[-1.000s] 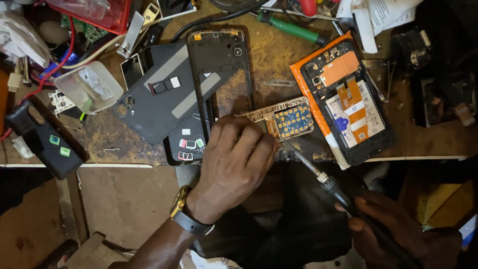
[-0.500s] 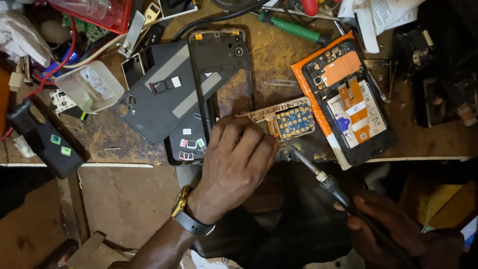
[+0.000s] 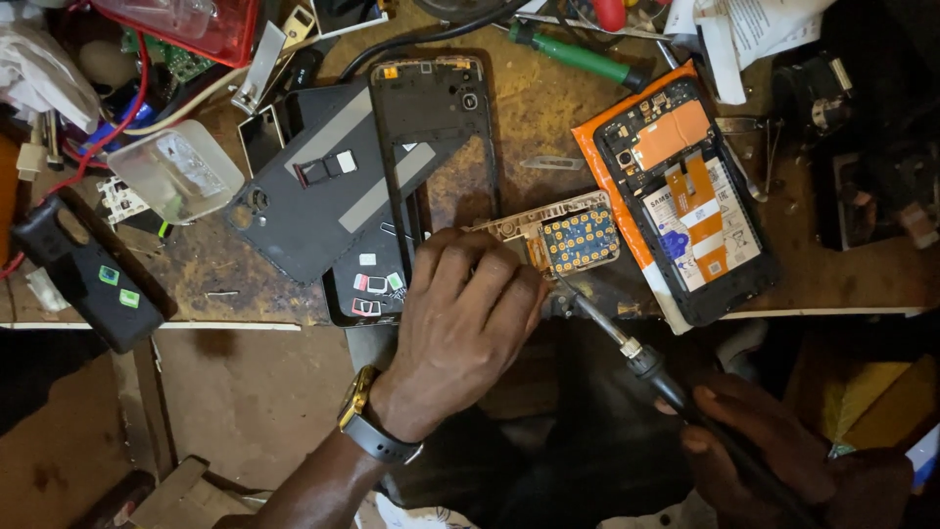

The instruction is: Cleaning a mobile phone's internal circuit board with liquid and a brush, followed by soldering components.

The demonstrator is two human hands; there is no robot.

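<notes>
At the front edge of the worn wooden workbench (image 3: 862, 279), the left hand (image 3: 465, 318) lies palm down with its fingers curled together, pressing on the near end of a small circuit board (image 3: 568, 235) and pinning it to the bench. The board (gold-edged, with a grid of blue and yellow contacts) sits between a black phone frame (image 3: 431, 137) on the left and an opened phone (image 3: 690, 201) with orange and white parts on the right. A gold-cased watch on a dark strap (image 3: 367, 421) circles the left wrist.

The right hand (image 3: 754, 446) is low in the frame, closed around the dark handle of a soldering iron (image 3: 636, 358); the iron slants up and leftward, and its metal tip meets the board's lower edge just beside the left fingertips.

Farther left lie a grey back cover (image 3: 313, 191), a clear plastic tub (image 3: 176, 171) and a black handheld device with green stickers (image 3: 93, 279). A green-handled screwdriver (image 3: 578, 54) rests near the bench's far edge.
</notes>
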